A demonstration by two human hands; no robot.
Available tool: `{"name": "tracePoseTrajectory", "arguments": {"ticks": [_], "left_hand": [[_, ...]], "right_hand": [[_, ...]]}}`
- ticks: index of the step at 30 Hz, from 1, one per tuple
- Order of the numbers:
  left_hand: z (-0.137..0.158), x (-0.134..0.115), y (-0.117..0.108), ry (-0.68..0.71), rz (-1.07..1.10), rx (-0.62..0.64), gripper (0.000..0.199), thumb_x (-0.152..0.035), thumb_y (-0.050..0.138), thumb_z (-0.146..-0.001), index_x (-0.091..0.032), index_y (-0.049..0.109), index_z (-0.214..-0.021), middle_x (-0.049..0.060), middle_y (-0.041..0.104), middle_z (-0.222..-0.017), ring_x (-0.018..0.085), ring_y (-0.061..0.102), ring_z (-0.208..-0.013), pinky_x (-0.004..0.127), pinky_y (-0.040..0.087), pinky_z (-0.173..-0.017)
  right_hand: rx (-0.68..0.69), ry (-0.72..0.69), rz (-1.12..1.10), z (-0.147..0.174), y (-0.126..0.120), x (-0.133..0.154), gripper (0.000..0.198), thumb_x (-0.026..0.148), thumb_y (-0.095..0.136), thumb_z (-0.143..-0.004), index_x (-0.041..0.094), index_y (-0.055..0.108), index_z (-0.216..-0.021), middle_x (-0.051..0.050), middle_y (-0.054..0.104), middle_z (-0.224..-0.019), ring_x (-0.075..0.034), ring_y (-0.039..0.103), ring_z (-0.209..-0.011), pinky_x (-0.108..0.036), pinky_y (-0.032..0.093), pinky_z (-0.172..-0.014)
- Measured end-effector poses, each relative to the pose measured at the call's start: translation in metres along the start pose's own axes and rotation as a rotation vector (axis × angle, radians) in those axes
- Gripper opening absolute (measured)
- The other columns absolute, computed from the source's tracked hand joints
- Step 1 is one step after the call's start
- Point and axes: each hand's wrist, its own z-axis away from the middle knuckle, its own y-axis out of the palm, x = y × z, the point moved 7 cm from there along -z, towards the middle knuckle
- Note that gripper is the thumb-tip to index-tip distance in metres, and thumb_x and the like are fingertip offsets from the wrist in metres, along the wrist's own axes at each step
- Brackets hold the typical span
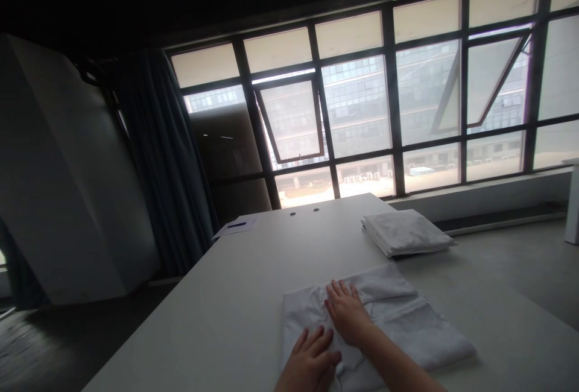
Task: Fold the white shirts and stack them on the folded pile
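A folded white garment [407, 331] lies flat on the white table [217, 313], with creases running across it. My left hand [310, 359] rests on its near left part, fingers spread. Farther up, my right hand [348, 313] lies palm down on the cloth near its far left side, fingers stretched out. Neither hand grips the fabric. Part of the garment is hidden under my hands and right forearm, and its near edge runs out of view.
Beyond the garment, at the table's right edge, sits a stack of folded white cloth [409, 232]. A sheet of paper [235, 227] with a dark pen [237, 224] lies at the far left. Two cable holes [316, 210] mark the far end. Windows and a dark curtain [167, 169] stand behind.
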Motion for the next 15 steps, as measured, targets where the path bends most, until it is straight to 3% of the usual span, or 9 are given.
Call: {"name": "tracePoseTrajectory", "arguments": {"ticks": [6,11,15], "left_hand": [[0.005,0.000,0.003,-0.014,-0.104,-0.005,0.062,-0.031,0.061,-0.099,-0.050,0.037,-0.153,0.005,0.030,-0.167,0.038,0.037,-0.149,0.064,0.037,-0.117],[0.008,0.000,0.004,-0.011,-0.099,0.013,0.063,-0.032,0.059,-0.100,-0.051,0.034,-0.155,0.005,0.029,-0.167,0.037,0.037,-0.150,0.063,0.035,-0.118],[0.009,0.000,0.001,0.001,-0.112,-0.017,0.060,-0.034,0.057,-0.101,-0.051,0.035,-0.154,0.004,0.030,-0.167,0.035,0.040,-0.148,0.060,0.035,-0.119]], "right_hand": [[0.028,-0.068,0.048,0.011,-0.016,-0.038,0.061,0.051,0.029,-0.106,0.021,0.041,-0.158,-0.012,0.032,-0.166,-0.033,0.020,-0.156,-0.057,0.010,-0.126],[0.023,0.055,0.153,0.037,-0.042,-0.137,0.061,0.058,0.031,-0.104,0.032,0.036,-0.159,-0.005,0.029,-0.167,-0.036,0.020,-0.156,-0.068,0.007,-0.122],[-0.057,0.261,0.264,0.060,-0.063,-0.216,0.056,0.047,0.036,-0.103,0.030,0.044,-0.156,-0.008,0.037,-0.164,-0.036,0.028,-0.153,-0.067,0.018,-0.120]]}}
